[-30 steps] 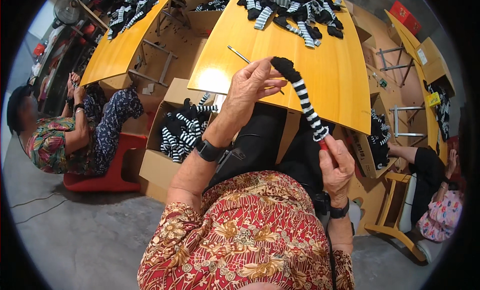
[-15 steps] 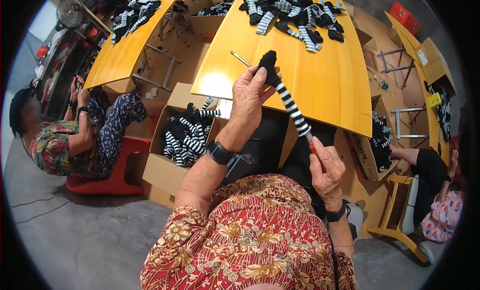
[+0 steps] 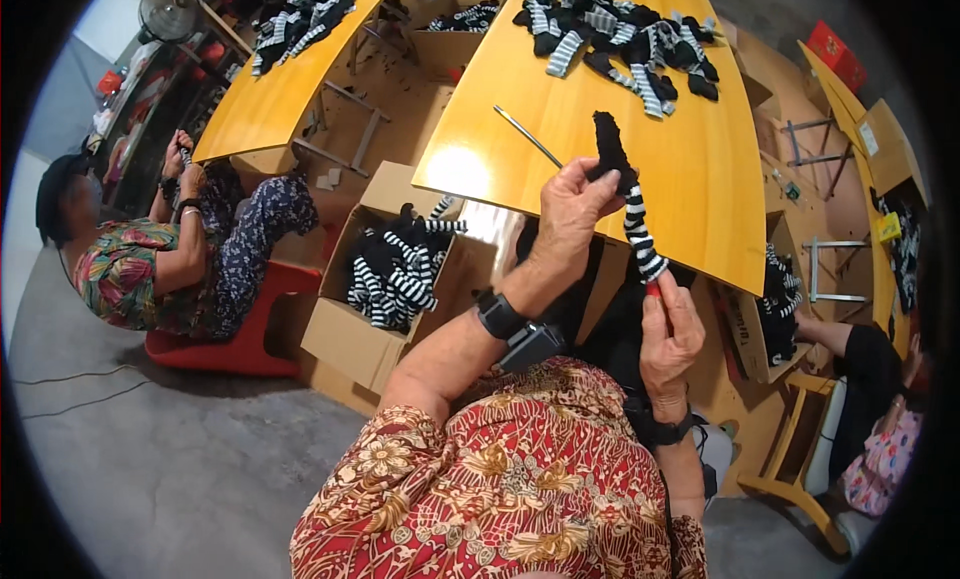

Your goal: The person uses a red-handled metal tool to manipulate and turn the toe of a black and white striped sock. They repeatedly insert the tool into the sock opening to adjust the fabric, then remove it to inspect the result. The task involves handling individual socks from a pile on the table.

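Left hand (image 3: 572,211) pinches the sock (image 3: 638,221) near its black end; right hand (image 3: 672,341) grips a red handle (image 3: 654,290) at the striped end, over the counter's (image 3: 700,199) near edge. Advisable: steady handle, knit eased evenly, untwisted. Counter bears a sock pile (image 3: 625,34) and rod (image 3: 527,135). A co-worker (image 3: 125,279) sits left, beyond an open box (image 3: 350,344) of socks.

Striped sock (image 3: 637,222) more upright than before
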A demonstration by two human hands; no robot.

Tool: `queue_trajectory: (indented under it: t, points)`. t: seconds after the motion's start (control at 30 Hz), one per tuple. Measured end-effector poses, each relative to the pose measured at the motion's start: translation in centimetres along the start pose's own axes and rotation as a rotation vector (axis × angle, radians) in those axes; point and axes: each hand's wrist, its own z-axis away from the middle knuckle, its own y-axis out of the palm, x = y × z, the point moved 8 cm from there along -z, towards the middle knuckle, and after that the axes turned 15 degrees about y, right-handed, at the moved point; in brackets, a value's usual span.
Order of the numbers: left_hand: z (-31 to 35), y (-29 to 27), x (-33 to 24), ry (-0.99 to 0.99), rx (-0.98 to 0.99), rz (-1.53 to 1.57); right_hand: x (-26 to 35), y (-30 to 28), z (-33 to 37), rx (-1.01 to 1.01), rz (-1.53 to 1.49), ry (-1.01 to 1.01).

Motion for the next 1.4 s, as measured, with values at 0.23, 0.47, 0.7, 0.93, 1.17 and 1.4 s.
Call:
queue_trajectory:
  t: [0.23,0.47,0.7,0.93,1.17,1.4]
  points:
    - [-2.8,-1.0,-4.1,-0.046,0.19,-0.149,1.0,-0.4,-0.4,0.118,0.066,-0.064]
    - [-3.0,-2.7,-1.8,0.078,-0.098,0.119,-3.8,3.6,2.9,0.442,-1.105,0.86]
    - [-2.3,0.0,-2.5,0.106,0.102,0.063,-4.3,4.9,3.2,0.528,-1.474,0.876]
    - [-2.6,-1.2,-2.2,0.085,0.108,0.006,-4.1,4.4,1.9,0.432,-1.269,0.88]
    - [-6.3,-5.2,-5.6,0.227,-0.012,-0.096,-5.4,0.3,0.3,0.47,-0.778,0.854]
    - [-8.7,-6.7,-8.4,0.197,0.115,-0.254,-8.2,-3.7,-0.3,0.209,-0.774,0.684]
